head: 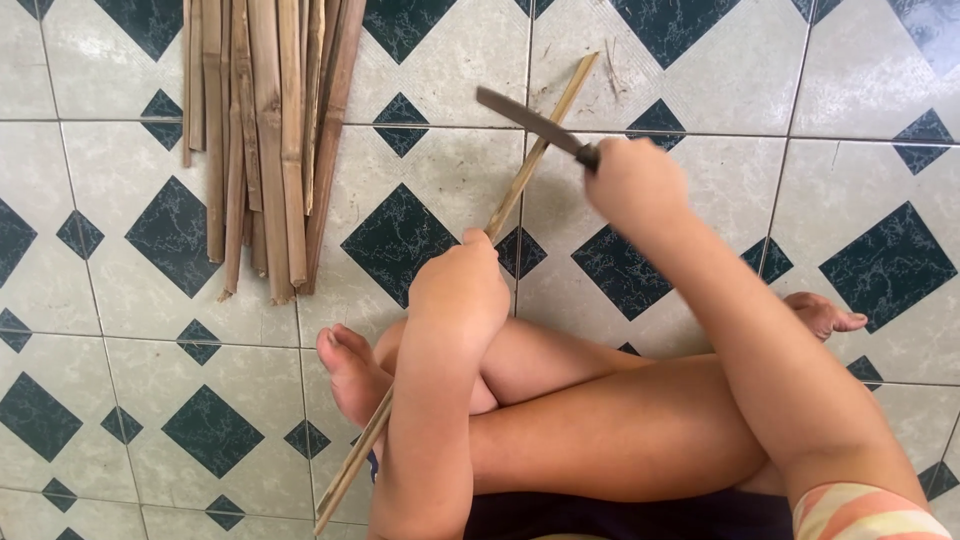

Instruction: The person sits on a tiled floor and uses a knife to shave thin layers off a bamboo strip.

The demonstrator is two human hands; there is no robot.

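Fingers (470, 262) around bamboo strip (545, 135)

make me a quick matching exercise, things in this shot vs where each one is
Things:
1. bamboo strip
2. knife
3. pile of split bamboo
4. bare foot

Places:
A. lying on the tiled floor, upper left
B. gripped in the left hand
C. tucked under the crossed legs, lower centre
D. held in the right hand, blade across the strip

Pairs: 1-B, 2-D, 3-A, 4-C
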